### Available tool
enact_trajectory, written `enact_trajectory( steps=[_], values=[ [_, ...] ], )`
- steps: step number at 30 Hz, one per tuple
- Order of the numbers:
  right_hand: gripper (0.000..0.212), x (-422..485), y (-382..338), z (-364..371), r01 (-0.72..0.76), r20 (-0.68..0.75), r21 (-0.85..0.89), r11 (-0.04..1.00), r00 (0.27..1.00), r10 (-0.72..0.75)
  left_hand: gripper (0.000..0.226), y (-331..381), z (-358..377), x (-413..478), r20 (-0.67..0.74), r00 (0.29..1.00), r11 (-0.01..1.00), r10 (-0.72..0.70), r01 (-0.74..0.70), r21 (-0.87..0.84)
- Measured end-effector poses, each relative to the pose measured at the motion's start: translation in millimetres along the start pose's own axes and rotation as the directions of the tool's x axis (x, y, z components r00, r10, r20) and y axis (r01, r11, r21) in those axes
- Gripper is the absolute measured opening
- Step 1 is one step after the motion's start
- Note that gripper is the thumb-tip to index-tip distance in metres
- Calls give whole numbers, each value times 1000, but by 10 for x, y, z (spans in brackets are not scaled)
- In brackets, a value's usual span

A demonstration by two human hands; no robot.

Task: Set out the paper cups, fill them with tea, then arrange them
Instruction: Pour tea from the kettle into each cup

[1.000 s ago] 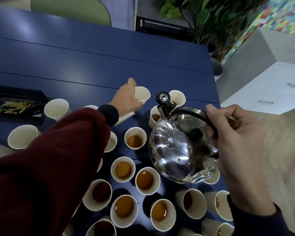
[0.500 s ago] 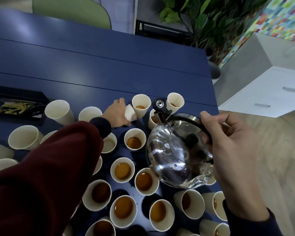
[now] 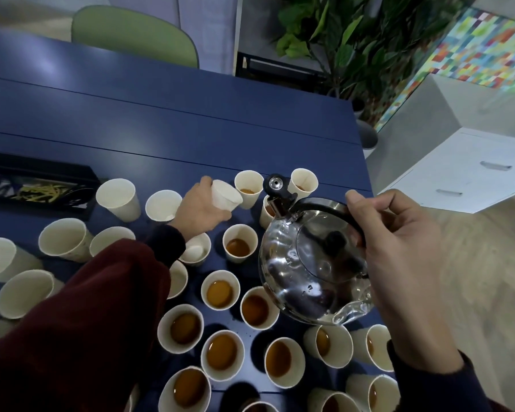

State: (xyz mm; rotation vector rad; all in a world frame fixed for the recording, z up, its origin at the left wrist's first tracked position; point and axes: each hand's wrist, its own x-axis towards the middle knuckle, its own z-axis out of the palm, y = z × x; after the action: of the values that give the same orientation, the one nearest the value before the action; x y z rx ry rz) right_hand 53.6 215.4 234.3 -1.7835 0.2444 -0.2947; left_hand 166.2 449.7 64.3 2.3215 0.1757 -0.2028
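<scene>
green chair, leafy plant, black tray, white drawer cabinet

Tea-filled paper cups crowd the counter's near right part, with empty cups to their left. A tray lies at the left edge. A kettle hangs above the right-side cups.

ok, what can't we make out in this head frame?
All head view.
Kettle fill level: closed lid, opaque steel.
Inside of the cup held by the left hand: not showing.
Whatever sits under the left sleeve: covered.
Bottom-edge cups: cut off.
Black tray contents: blurred, small.
</scene>
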Motion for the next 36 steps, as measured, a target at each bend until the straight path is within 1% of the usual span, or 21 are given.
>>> enact_trajectory(
  steps=[2, 4, 6, 10, 15, 18, 25, 36],
  values=[
    [34, -69, -68, 17, 29, 5, -25, 999, 1000, -29, 59, 28, -162, -233, -52, 998, 990, 39, -46, -131],
    [35, -129, -140, 49, 60, 15, -40, 997, 998, -59, 65, 30, -299, -505, -60, 993, 970, 97, -108, -219],
    [37, -180, -192, 105, 106, 25, -77, 991, 994, -104, 72, 7, -406, -799, -54, 988, 951, 148, -157, -266],
    [41, -341, -237, 243, 169, 83, -152, 974, 984, -157, 75, -133, -543, -1335, -52, 974, 933, 222, -228, -278],
    [41, -599, -332, 421, 264, 224, -220, 939, 951, -214, 66, -345, -668, -1799, -84, 952, 893, 295, -306, -330],
    [40, -767, -413, 540, 321, 285, -266, 909, 927, -244, 64, -490, -743, -1944, -106, 950, 881, 294, -313, -354],
    [40, -1133, -550, 786, 355, 319, -316, 880, 913, -253, 75, -741, -877, -2142, -87, 947, 879, 308, -318, -355],
    [39, -1442, -647, 1015, 423, 339, -404, 811, 893, -298, 63, -933, -1062, -2210, -75, 930, 872, 359, -363, -328]
  ],
)
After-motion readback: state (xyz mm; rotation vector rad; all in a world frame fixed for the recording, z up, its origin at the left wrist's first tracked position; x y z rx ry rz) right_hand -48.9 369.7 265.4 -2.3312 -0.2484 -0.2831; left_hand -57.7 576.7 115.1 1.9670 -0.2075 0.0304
